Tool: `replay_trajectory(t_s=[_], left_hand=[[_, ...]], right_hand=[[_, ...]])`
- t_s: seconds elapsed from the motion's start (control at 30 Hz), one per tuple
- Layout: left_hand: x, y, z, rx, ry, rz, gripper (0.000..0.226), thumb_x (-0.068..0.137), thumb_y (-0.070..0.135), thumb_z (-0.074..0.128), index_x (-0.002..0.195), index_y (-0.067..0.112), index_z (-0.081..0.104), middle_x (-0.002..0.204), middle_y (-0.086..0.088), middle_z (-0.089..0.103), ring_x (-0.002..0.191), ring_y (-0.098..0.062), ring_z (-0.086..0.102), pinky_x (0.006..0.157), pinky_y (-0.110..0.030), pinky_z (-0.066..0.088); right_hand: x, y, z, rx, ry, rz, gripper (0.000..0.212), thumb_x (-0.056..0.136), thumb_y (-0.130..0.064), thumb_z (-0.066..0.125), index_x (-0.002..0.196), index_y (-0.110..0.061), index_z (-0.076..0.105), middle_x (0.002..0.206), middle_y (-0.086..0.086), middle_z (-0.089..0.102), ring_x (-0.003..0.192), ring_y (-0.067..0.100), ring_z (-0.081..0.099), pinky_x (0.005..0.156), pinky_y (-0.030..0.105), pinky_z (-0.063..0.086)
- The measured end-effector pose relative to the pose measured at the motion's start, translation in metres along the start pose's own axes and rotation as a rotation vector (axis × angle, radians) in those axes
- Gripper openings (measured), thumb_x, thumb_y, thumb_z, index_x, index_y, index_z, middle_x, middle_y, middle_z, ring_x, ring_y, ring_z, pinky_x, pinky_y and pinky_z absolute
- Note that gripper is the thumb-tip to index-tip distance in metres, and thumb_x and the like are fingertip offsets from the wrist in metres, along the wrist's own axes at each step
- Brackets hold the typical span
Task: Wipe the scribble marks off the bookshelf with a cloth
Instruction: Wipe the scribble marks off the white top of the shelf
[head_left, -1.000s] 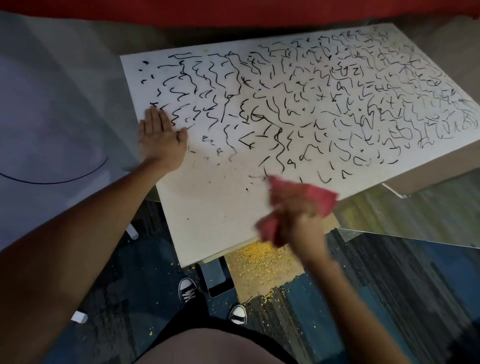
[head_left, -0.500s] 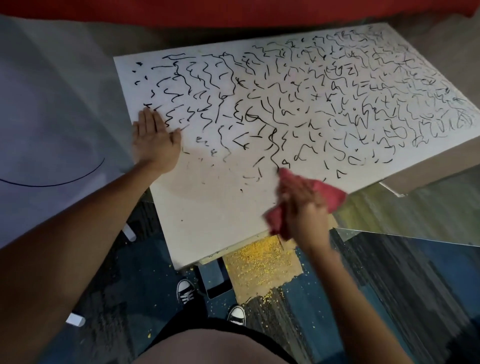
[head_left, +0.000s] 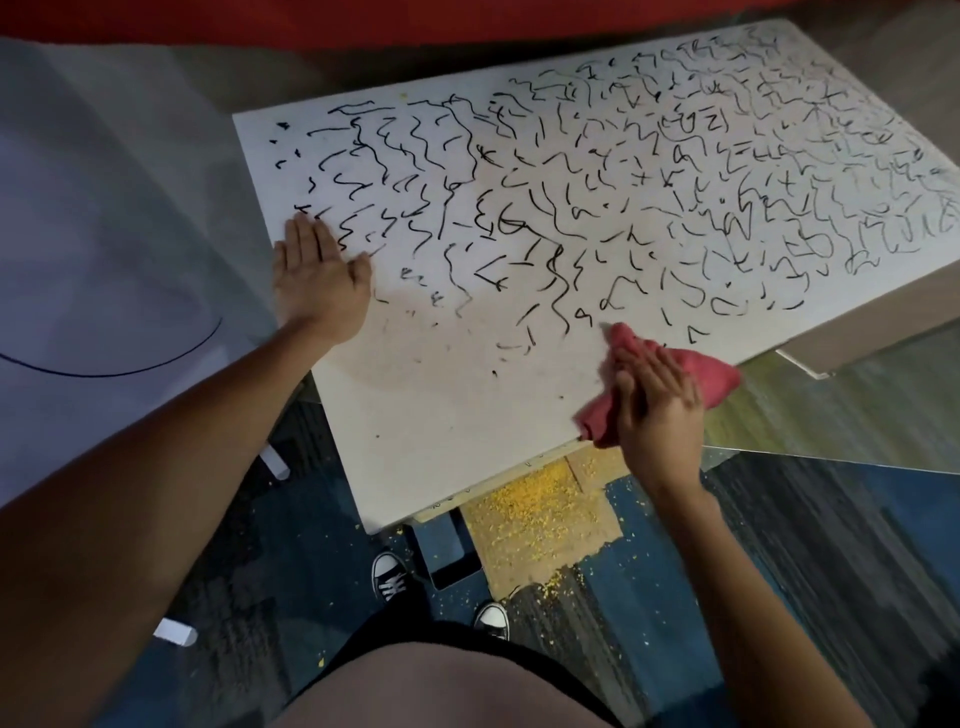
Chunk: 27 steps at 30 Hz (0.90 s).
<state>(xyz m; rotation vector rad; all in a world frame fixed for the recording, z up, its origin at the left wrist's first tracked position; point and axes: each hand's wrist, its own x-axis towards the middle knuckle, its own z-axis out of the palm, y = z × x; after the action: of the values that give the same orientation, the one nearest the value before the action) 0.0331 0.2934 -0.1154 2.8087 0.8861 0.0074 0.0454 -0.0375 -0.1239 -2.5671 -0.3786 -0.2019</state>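
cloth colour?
Pinkish red cloth, under the right hand; head view shows it.

White bookshelf panel lying flat, slanting from centre to upper right of frame. Black scribble marks dense across upper and right parts, faint smudges only toward lower left. Crumpled red cloth at lower-right edge, pressed under right hand.
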Motion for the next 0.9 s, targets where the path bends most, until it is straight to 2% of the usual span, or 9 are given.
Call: replay_trajectory(t_s=[0.1,0.17,0.23,0.33,0.47,0.53,0.67,0.8,0.9], left_hand=[[0.001,0.001,0.0,-0.002,-0.004,-0.007,0.064,0.104,0.036,0.022,0.149,-0.006,0.006,0.158,-0.024,0.001,0.147,-0.032,-0.001,0.118,-0.039,-0.002],[0.003,0.002,0.002,0.007,0.008,-0.008,0.064,0.104,0.036,0.022,0.149,-0.007,0.006,0.157,-0.025,0.001,0.147,-0.033,-0.001,0.118,-0.039,-0.001],[0.003,0.0,0.002,0.01,0.015,-0.003,0.064,0.104,0.036,0.023,0.149,-0.007,0.007,0.157,-0.025,0.002,0.147,-0.033,0.001,0.118,-0.039,-0.001],[0.002,-0.001,0.002,0.012,0.016,0.001,0.064,0.104,0.036,0.022,0.149,-0.007,0.007,0.157,-0.025,0.002,0.147,-0.033,0.001,0.118,-0.039,-0.001],[0.002,-0.001,0.003,0.016,0.003,0.004,0.064,0.104,0.036,0.021,0.149,-0.006,0.006,0.158,-0.024,0.001,0.147,-0.032,-0.001,0.118,-0.038,-0.003],[0.002,0.001,0.003,0.016,0.004,-0.01,0.064,0.104,0.036,0.021,0.149,-0.006,0.006,0.158,-0.024,0.0,0.147,-0.031,-0.001,0.118,-0.038,-0.003],[0.003,0.002,0.003,0.013,0.02,-0.012,0.063,0.103,0.034,0.022,0.149,-0.007,0.007,0.157,-0.025,0.002,0.147,-0.033,0.0,0.118,-0.039,-0.002],[0.002,0.001,0.003,-0.011,0.025,0.003,0.063,0.104,0.033,0.024,0.149,-0.008,0.009,0.157,-0.026,0.004,0.147,-0.034,0.002,0.118,-0.04,-0.001],[0.0,-0.002,0.002,-0.009,0.025,0.02,0.063,0.104,0.034,0.023,0.149,-0.007,0.007,0.157,-0.026,0.004,0.147,-0.034,0.002,0.118,-0.039,-0.001]], right_hand=[[-0.013,-0.02,0.009,0.076,0.056,0.055,0.041,0.099,-0.03,0.03,0.128,-0.016,0.056,0.138,0.003,0.053,0.135,0.026,0.041,0.117,0.052,0.019],[-0.046,-0.054,0.021,0.149,0.044,-0.09,0.035,0.103,-0.024,0.03,0.126,-0.022,0.057,0.138,-0.002,0.053,0.135,0.02,0.043,0.115,0.052,0.025],[-0.081,-0.075,0.033,0.124,-0.013,-0.257,0.039,0.104,-0.028,0.029,0.124,-0.018,0.061,0.135,-0.001,0.055,0.133,0.02,0.043,0.115,0.049,0.026],[-0.072,-0.052,0.025,0.075,-0.058,-0.373,0.038,0.101,-0.031,0.036,0.12,-0.013,0.064,0.129,0.002,0.06,0.128,0.021,0.046,0.114,0.04,0.026],[-0.008,-0.002,-0.003,0.028,-0.015,0.026,0.048,0.098,-0.037,0.031,0.127,-0.01,0.059,0.132,0.006,0.057,0.132,0.029,0.044,0.114,0.053,0.025],[0.013,-0.001,-0.004,0.014,0.0,0.135,0.054,0.094,-0.04,0.029,0.131,-0.011,0.056,0.137,0.006,0.053,0.135,0.029,0.041,0.113,0.055,0.024],[-0.025,-0.06,0.023,0.011,-0.044,-0.114,0.036,0.097,-0.023,0.042,0.13,-0.022,0.057,0.139,-0.008,0.05,0.131,0.024,0.047,0.109,0.057,0.032],[-0.068,-0.105,0.035,-0.033,-0.192,-0.424,0.039,0.098,-0.036,0.033,0.12,-0.027,0.065,0.131,-0.005,0.059,0.127,0.023,0.051,0.112,0.047,0.032],[-0.029,-0.076,0.024,-0.123,-0.269,-0.391,0.046,0.095,-0.04,0.03,0.108,-0.025,0.072,0.122,-0.003,0.066,0.127,0.025,0.051,0.114,0.043,0.022]])
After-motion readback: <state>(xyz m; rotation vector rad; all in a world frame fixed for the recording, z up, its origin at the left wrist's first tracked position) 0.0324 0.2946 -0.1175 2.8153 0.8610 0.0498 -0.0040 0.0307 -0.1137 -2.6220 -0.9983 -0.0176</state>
